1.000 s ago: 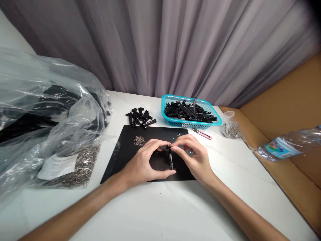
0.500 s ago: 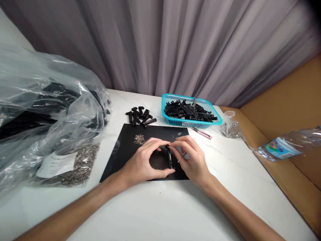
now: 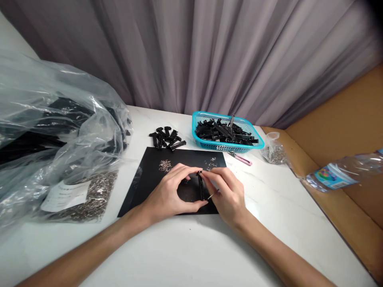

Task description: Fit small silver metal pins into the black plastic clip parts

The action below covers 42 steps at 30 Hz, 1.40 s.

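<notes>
My left hand (image 3: 171,192) grips a narrow black plastic part (image 3: 201,186) by its two ends, fingers at the top and thumb at the bottom. The part stands lengthwise over a black mat (image 3: 134,195). From the right, my right hand (image 3: 229,193) is closed on a thin metal tool (image 3: 212,195), whose exact kind is too small to tell. Its tip points at the part's lower end, while my right fingertips touch the upper end. Small metal pieces (image 3: 165,166) lie heaped on the mat beyond my left hand, and tinier bits (image 3: 212,163) lie scattered beyond my right.
Behind the mat are loose black parts (image 3: 169,138) and a blue basket (image 3: 229,148) full of similar ones. A pink-handled cutter (image 3: 243,159) lies before the basket. Plastic bags (image 3: 89,119) crowd the left; a small bag (image 3: 273,153) and bottle (image 3: 335,175) are at right.
My right hand has tilted the thin tool, bringing its tip down and left, closer to the lower end of the black part. My left hand keeps its hold almost unmoved.
</notes>
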Each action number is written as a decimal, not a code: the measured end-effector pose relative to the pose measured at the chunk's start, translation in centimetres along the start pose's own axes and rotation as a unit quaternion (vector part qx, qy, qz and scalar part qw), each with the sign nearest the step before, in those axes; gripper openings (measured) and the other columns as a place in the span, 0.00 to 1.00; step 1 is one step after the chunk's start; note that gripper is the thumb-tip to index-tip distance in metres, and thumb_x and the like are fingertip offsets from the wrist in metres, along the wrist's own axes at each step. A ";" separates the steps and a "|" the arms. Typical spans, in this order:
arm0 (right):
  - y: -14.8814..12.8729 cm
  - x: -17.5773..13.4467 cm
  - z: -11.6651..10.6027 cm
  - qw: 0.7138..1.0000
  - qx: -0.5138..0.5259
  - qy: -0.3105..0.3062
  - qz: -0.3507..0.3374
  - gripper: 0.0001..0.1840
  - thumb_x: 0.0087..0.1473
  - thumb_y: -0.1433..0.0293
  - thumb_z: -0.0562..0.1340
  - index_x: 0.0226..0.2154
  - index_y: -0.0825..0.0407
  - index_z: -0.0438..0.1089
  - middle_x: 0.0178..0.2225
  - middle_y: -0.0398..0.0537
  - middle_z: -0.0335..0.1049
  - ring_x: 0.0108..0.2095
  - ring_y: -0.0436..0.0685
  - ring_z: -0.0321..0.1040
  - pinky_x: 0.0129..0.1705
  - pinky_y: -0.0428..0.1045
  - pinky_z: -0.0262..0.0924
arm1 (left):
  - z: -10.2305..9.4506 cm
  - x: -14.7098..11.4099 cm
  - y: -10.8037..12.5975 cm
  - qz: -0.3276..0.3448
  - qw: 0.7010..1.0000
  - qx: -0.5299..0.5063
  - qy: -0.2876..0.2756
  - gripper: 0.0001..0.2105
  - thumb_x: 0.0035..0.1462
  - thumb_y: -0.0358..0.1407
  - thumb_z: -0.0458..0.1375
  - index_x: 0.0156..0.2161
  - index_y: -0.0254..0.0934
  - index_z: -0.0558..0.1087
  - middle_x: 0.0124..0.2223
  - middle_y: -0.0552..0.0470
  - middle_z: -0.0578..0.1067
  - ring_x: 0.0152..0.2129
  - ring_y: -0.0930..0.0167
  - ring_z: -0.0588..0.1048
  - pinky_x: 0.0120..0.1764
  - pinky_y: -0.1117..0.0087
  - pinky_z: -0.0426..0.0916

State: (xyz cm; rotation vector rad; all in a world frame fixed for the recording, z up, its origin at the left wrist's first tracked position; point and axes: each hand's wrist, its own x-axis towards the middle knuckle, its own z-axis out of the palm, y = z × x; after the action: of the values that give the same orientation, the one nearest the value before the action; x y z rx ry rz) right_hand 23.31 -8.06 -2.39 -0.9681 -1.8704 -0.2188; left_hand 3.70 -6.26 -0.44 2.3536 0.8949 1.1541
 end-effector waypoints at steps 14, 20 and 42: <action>0.2 0.2 -0.2 0.995 0.072 -0.064 -0.029 0.09 0.68 0.76 0.57 0.42 0.49 0.71 0.35 0.50 0.73 0.30 0.53 0.71 0.28 0.48 0.69 | -0.1 -0.2 -0.1 0.021 1.000 0.002 -0.010 0.31 0.46 0.32 0.73 0.56 0.39 0.70 0.46 0.47 0.78 0.42 0.63 0.74 0.44 0.60 0.76; 0.3 0.6 -0.3 0.991 0.105 -0.076 -0.022 0.10 0.68 0.76 0.57 0.37 0.49 0.70 0.33 0.49 0.71 0.30 0.53 0.71 0.30 0.48 0.70 | -0.1 -0.4 -0.3 0.025 1.000 -0.002 -0.019 0.31 0.47 0.32 0.72 0.56 0.39 0.70 0.47 0.47 0.78 0.43 0.62 0.74 0.45 0.60 0.75; 0.1 1.2 -0.7 0.972 0.193 -0.054 0.125 0.05 0.63 0.76 0.64 0.37 0.50 0.73 0.34 0.44 0.68 0.28 0.50 0.63 0.31 0.48 0.65 | -0.2 -0.1 -0.2 0.015 1.000 0.001 -0.010 0.31 0.45 0.33 0.73 0.55 0.36 0.70 0.46 0.48 0.78 0.39 0.66 0.74 0.43 0.64 0.76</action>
State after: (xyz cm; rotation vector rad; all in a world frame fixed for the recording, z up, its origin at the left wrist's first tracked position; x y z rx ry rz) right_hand 23.60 -7.78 -1.05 -0.9432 -1.7774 0.3452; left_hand 3.43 -6.15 -0.47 2.3830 0.8573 1.1383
